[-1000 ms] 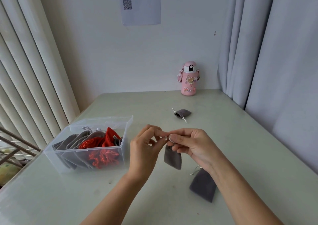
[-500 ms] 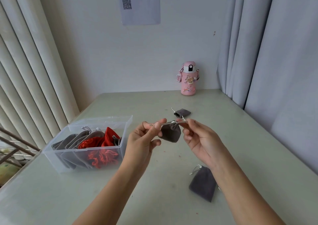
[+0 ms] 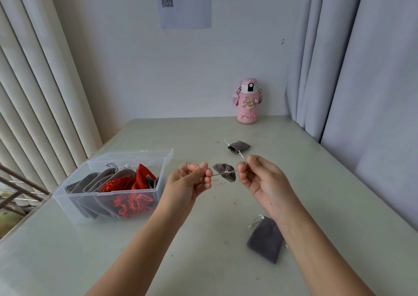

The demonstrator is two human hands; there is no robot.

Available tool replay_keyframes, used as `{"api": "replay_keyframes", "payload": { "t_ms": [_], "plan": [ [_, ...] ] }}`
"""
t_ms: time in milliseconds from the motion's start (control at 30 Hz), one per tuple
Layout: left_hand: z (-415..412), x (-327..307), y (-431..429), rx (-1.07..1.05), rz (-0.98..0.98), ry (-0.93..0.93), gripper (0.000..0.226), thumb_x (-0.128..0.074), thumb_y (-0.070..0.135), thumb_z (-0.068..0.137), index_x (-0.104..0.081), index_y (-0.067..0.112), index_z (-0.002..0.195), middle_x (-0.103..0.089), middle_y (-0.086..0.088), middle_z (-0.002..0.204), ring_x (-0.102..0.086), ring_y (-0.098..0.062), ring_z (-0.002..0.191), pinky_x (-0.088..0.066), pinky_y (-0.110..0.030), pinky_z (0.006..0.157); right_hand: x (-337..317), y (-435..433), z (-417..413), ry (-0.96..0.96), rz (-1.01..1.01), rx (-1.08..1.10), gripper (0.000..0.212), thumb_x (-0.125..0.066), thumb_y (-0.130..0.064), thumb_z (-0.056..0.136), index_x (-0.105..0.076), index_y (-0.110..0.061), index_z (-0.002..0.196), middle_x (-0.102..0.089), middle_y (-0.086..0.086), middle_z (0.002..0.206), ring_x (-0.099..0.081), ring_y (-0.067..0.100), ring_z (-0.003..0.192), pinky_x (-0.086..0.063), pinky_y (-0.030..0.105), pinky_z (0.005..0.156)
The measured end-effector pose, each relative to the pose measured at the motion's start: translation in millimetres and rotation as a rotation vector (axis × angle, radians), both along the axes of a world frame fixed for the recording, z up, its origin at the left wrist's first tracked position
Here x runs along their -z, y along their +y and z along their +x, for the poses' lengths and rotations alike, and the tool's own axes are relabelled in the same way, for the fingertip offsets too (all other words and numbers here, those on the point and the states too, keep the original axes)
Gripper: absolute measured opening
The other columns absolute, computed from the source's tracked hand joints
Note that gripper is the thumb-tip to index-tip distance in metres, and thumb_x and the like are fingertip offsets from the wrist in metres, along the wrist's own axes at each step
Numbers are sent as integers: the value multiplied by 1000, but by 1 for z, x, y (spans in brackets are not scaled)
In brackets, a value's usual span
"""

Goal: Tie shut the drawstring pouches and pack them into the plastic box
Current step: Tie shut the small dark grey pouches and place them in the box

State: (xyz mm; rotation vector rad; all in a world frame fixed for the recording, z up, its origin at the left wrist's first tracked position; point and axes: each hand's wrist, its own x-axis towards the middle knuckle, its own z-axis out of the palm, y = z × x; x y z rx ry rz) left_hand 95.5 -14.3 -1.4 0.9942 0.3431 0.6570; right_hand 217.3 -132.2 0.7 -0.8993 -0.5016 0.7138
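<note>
Left hand (image 3: 188, 182), right hand (image 3: 260, 179) spread wider; pouch (image 3: 225, 171) midair.

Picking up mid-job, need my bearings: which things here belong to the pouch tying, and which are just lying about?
Job: held pouch, strings pinched by left hand and right hand; far pouch; near pouch; plastic box with packed pouches.
Lying about: pink bottle; sheet on wall; curtains.

Two hands show: the left hand (image 3: 187, 184) and the right hand (image 3: 262, 180). One plastic box (image 3: 135, 154) sits on one counter (image 3: 328, 194). Three grey pouches are outside it: the held pouch (image 3: 225, 171), the far pouch (image 3: 241, 146) and the near pouch (image 3: 265, 242). Inside are several packed grey pouches (image 3: 95, 182) and seemingly two red pouches (image 3: 133, 196); the exact count is unclear. There is one pink bottle (image 3: 248, 106) and one paper sheet (image 3: 185, 6).
</note>
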Motion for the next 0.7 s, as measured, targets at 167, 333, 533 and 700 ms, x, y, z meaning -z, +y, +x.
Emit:
{"api": "replay_keyframes", "payload": {
  "t_ms": [167,333,533,700],
  "plan": [
    [-1,8,4,59,184,205,14,-60,-10,83,-52,2,82,-67,-13,68,-65,-16,56,-56,-21,57,7,-4,8,-560,-278,49,10,-60,-3,90,-55,-6,82,-65,1,64,-61,14,59,-49,21,60],
    [3,22,-1,37,659,519,19,-74,0,77,-63,4,92,-64,-6,72,-63,-11,57,-57,-24,64,9,-6,5,-860,-468,108,24,-77,-1,73,-63,-19,81,-64,-6,69,-59,5,63,-50,16,67],
    [1,27,-2,-24,1018,710,11,-69,22,84,-67,19,74,-66,-4,68,-55,-9,47,-49,-21,52,17,0,5,-1260,-650,181,20,-73,1,75,-75,-12,90,-54,-7,71,-51,5,59,-41,10,62],
    [3,18,-4,-11,877,612,26,-56,23,94,-60,19,68,-54,1,76,-41,-2,44,-36,-17,50,19,0,10,-1323,-720,267,3,-76,-15,77,-76,-13,79,-48,-5,69,-49,15,64,-36,24,61]
  ]
}}
